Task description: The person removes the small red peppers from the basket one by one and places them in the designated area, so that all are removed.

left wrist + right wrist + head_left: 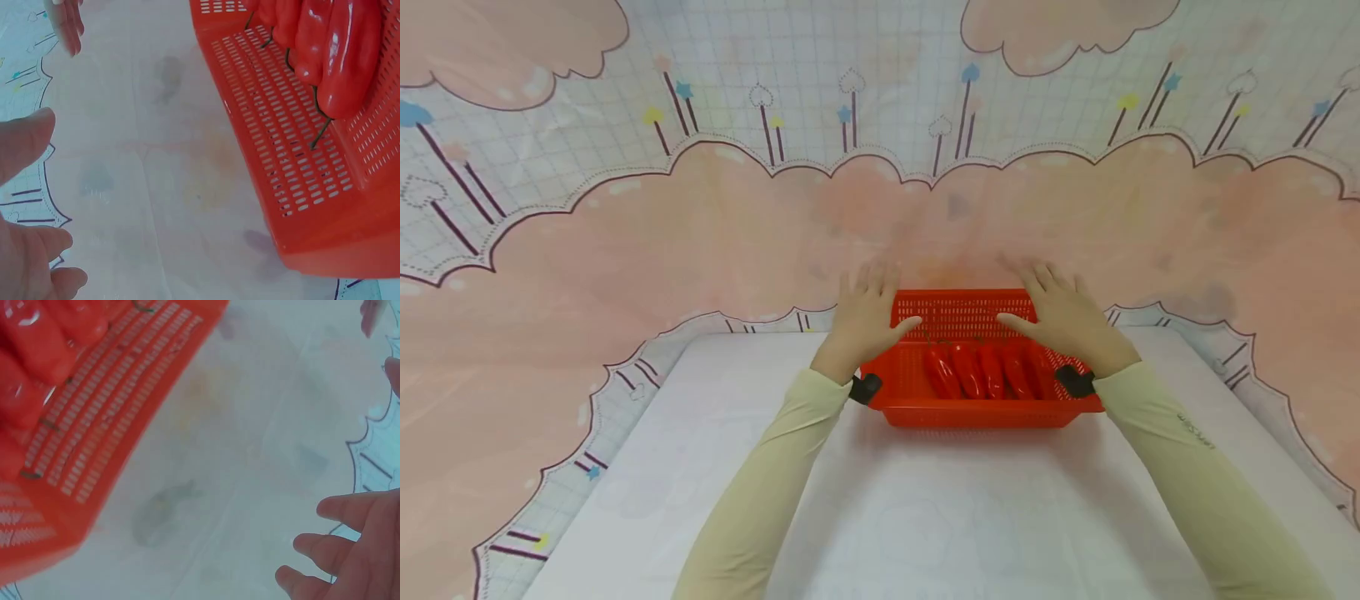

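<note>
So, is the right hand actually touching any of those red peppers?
Apart. The right wrist view shows it: the side of the red basket and a wide stretch of backdrop lie between the right hand and the red peppers.

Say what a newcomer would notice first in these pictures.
The bright red basket on the white table, with a row of glossy red peppers inside, stands out first. Next come the left hand and right hand, fingers extended, one at each side of the basket in the head view. Behind them spreads a cloud-patterned cloth.
</note>
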A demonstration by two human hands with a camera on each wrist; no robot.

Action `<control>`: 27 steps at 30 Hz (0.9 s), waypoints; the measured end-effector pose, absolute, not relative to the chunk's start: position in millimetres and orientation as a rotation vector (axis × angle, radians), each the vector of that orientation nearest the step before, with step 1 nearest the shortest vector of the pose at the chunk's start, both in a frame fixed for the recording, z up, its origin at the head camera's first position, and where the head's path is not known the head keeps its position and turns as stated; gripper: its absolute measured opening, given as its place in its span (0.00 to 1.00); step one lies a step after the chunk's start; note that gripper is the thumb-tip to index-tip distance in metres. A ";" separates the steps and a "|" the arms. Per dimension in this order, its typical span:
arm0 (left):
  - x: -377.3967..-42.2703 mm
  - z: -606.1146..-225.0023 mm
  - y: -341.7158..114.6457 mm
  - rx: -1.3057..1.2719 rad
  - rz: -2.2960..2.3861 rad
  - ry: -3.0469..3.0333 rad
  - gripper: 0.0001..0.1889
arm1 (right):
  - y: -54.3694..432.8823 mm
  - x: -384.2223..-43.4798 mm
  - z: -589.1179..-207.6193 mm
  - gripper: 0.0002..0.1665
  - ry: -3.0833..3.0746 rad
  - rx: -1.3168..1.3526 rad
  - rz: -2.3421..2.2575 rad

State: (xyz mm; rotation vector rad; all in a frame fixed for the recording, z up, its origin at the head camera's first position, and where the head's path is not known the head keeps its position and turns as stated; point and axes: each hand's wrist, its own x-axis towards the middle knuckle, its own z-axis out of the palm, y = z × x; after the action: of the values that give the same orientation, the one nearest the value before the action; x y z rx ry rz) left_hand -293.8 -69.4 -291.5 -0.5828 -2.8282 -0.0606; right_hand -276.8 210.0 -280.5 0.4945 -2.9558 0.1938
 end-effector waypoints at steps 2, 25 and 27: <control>-295.1 -290.8 -65.8 -0.596 -0.055 -2.829 0.44 | 217.0 -274.7 -279.7 0.53 -2.967 0.486 0.170; -332.4 -295.2 -13.0 -0.640 -0.048 -2.893 0.40 | 292.9 -252.7 -301.8 0.57 -3.077 0.402 0.123; -334.6 -297.5 -10.6 -0.637 -0.080 -2.910 0.40 | 297.2 -251.2 -304.8 0.57 -3.084 0.400 0.133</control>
State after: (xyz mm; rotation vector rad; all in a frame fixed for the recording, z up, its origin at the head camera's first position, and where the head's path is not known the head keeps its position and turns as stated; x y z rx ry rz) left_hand -334.6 -10.6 -297.5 -0.6372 -2.9102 -0.0796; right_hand -251.2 297.2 -304.8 0.4002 -3.0839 0.1325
